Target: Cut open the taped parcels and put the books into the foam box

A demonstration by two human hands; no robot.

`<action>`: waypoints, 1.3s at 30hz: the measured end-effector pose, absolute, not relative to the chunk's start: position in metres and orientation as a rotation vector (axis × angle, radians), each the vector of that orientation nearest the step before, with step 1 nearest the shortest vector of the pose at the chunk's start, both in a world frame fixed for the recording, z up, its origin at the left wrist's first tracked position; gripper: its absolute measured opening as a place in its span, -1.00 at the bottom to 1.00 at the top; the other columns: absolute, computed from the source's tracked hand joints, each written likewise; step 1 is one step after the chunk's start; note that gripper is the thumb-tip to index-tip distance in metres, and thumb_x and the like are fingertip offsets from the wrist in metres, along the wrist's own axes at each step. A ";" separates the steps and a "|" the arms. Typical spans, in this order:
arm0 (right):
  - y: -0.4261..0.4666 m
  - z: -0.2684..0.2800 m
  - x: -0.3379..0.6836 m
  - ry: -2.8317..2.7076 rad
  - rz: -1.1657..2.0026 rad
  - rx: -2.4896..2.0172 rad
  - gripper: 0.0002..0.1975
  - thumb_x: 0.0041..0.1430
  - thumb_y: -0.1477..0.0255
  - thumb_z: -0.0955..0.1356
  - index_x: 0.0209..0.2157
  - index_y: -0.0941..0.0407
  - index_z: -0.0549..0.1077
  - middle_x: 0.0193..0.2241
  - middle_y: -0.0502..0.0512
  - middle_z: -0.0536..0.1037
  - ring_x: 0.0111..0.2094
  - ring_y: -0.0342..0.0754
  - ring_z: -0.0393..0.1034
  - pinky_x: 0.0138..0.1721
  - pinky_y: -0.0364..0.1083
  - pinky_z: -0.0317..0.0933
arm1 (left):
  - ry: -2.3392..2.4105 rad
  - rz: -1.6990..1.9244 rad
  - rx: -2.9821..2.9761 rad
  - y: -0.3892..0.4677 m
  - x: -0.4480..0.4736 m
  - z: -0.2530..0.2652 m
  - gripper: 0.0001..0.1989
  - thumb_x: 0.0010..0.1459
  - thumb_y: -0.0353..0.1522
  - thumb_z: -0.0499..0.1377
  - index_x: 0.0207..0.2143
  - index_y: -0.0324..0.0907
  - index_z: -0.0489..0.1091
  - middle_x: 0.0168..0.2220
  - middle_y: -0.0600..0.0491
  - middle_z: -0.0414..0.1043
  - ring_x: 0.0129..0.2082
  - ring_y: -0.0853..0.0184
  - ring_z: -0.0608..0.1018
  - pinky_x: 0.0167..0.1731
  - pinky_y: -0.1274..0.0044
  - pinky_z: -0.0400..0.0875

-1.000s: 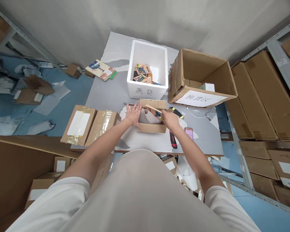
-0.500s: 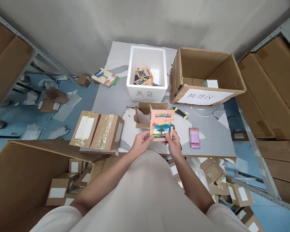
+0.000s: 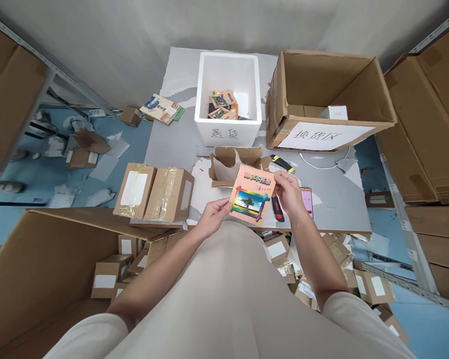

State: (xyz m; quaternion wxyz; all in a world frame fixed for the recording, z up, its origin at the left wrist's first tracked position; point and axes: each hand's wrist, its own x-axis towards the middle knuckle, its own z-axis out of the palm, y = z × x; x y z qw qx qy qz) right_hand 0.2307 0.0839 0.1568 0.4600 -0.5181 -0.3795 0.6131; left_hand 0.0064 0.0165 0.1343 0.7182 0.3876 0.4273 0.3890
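A thin, squarish peach booklet (image 3: 251, 195), its cover showing a tree picture and lettering, is held tilted over the table's front edge. My left hand (image 3: 216, 213) pinches its lower left edge. With closed fingers my right hand (image 3: 289, 192) grips its upper right corner. Just behind the booklet stands a small opened cardboard box (image 3: 243, 155) with torn flaps and paper inside. A red and black utility knife (image 3: 278, 208) lies beside my right hand, and a phone (image 3: 307, 200) is partly hidden behind my right wrist.
A white foam box (image 3: 227, 130) holds several similar booklets. To its right stands a large open carton (image 3: 333, 130) with a white box inside. Two taped parcels (image 3: 168, 193) sit at the table's left front. A yellow and black knife (image 3: 283, 163) and some books (image 3: 160, 108) lie on the table.
My right hand has shifted from the booklet's bottom edge to its upper right corner. The booklet has turned slightly clockwise, and the red and black knife shows more.
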 end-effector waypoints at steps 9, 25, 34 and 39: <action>0.085 0.156 0.223 -1.189 1.834 -0.955 -0.40 -0.05 0.10 0.44 0.06 -0.09 0.34 -0.03 0.10 0.50 -0.10 0.02 0.45 -0.21 -0.02 0.37 | 0.731 0.678 0.354 0.012 0.024 0.142 -0.57 0.03 -0.17 0.32 -0.10 -0.23 0.49 -0.44 0.04 0.53 -0.51 0.44 0.51 -0.30 0.54 0.42; 0.098 0.168 0.232 -1.122 1.582 -1.354 -0.57 -0.07 0.13 0.48 -0.20 0.08 0.54 -0.41 0.02 0.59 -0.52 -0.17 0.45 -0.61 -0.22 0.35 | 1.095 0.953 0.820 0.006 -0.002 0.124 -0.59 0.02 -0.15 0.30 -0.13 -0.22 0.53 -0.17 -0.04 0.59 -0.19 0.21 0.61 -0.01 0.28 0.46; 0.093 0.160 0.247 -1.106 1.613 -1.246 -0.56 -0.06 0.10 0.47 -0.16 0.04 0.54 -0.37 0.03 0.61 -0.48 -0.14 0.48 -0.55 -0.17 0.37 | 1.025 0.926 0.789 0.009 -0.002 0.126 -0.58 0.01 -0.16 0.31 -0.13 -0.22 0.53 -0.14 -0.06 0.58 -0.16 0.19 0.60 -0.03 0.30 0.46; 0.093 0.167 0.230 -1.192 1.608 -1.057 -0.36 -0.18 0.11 0.52 0.01 -0.08 0.44 0.06 0.10 0.48 0.02 0.06 0.42 -0.14 0.00 0.40 | 0.806 0.733 0.548 0.013 -0.001 0.133 -0.60 -0.04 -0.18 0.37 -0.18 -0.22 0.55 -0.21 -0.07 0.59 -0.23 0.24 0.61 -0.08 0.36 0.46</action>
